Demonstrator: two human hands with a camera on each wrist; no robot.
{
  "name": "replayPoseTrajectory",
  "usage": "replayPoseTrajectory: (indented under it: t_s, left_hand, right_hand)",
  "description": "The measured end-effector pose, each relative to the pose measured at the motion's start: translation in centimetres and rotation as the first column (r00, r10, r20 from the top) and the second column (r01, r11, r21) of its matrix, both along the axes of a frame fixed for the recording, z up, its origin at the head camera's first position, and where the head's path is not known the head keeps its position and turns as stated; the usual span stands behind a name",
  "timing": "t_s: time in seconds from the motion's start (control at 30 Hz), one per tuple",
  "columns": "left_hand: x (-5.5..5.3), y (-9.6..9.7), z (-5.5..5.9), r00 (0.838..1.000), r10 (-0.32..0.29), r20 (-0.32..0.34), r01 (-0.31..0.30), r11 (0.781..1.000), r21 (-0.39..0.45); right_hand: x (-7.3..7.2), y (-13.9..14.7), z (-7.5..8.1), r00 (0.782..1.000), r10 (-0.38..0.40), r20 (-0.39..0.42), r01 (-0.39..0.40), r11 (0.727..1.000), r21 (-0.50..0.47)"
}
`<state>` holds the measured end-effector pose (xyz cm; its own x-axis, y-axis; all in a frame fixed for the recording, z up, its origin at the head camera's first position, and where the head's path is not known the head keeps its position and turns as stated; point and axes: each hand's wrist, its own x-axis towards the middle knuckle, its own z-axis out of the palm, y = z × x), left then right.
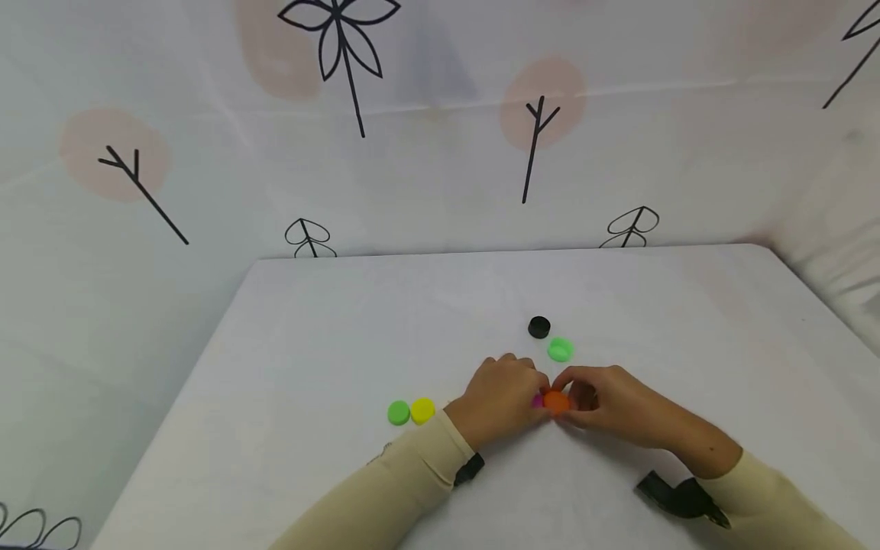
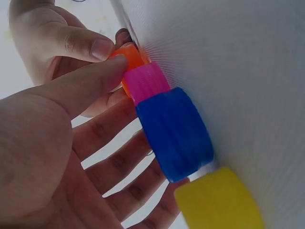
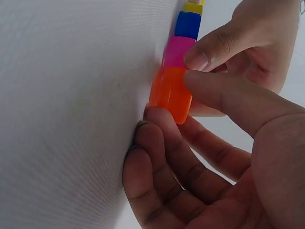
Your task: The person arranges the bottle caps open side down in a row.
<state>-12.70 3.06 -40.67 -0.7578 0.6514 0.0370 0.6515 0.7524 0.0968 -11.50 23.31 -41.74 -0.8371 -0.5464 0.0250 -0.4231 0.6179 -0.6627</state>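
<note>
Bottle caps lie in a touching row on the white table. From left to right in the head view come a green cap [image 1: 399, 412], a yellow cap [image 1: 422, 410], a blue cap [image 2: 175, 134] hidden there by my left hand, a pink cap [image 2: 147, 83] and an orange cap [image 1: 556, 402]. My left hand [image 1: 500, 399] pinches the pink cap by its join with the orange one, thumb on the near side and index finger on the far side. With thumb and fingertips, my right hand [image 1: 619, 403] pinches the orange cap at the row's right end.
Beyond the hands, a black cap [image 1: 539, 327] and a light green cap [image 1: 560, 350] lie apart from the row, hollow sides up. A patterned cloth [image 1: 440, 176] hangs behind the table's [image 1: 412, 305] far edge. Dark straps [image 1: 677, 496] show by both sleeves.
</note>
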Motion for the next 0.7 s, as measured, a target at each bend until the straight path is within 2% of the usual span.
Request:
replayPoseTrajectory:
  t_s: [0.4, 0.7]
  left_hand:
    - [0.03, -0.14, -0.50, 0.999, -0.002, -0.041, 0.002, 1.000, -0.002]
    - [0.18, -0.23, -0.66, 0.999, -0.004, -0.039, 0.003, 1.000, -0.016]
  right_hand:
    - [0.00, -0.30, 0.09, 1.000, -0.019, 0.004, 0.019, 1.000, 0.023]
    - [0.02, -0.46, -0.19, 0.999, -0.036, 0.017, 0.035, 0.999, 0.038]
